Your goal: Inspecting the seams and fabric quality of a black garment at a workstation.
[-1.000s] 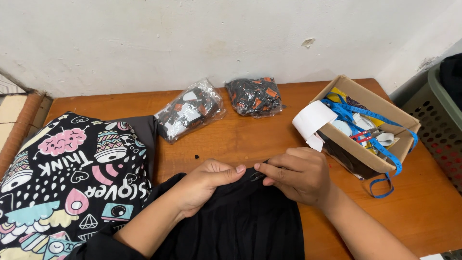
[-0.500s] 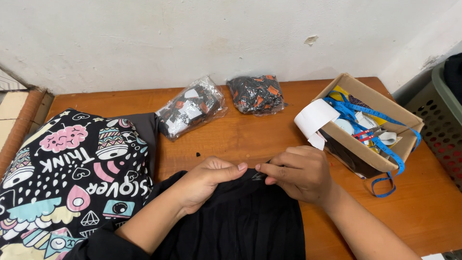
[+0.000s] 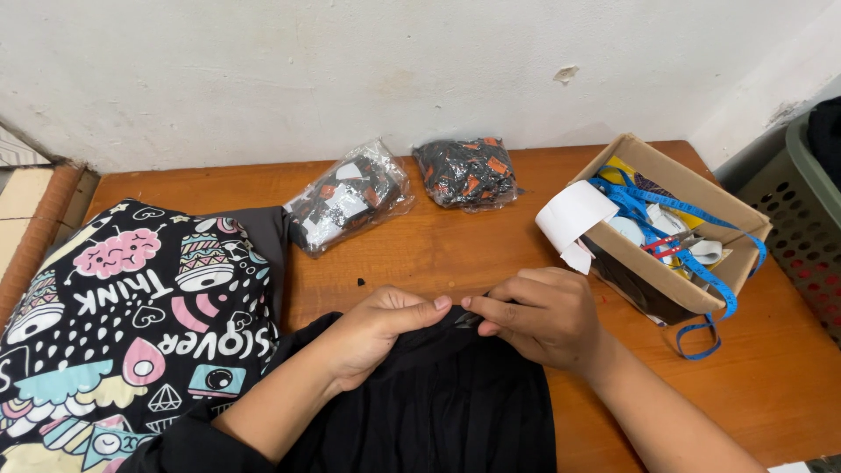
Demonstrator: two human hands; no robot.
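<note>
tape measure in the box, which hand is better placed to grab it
Probably the right hand: it sits nearer the box, where the blue tape measure hangs over the rim. The left hand is farther away. Both now pinch the black cloth edge.

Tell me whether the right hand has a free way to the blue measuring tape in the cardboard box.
Probably yes. The right hand pinches the black fabric just left of the open-topped cardboard box, and the blue measuring tape lies on top, one end hanging outside. It must let go first.
</note>
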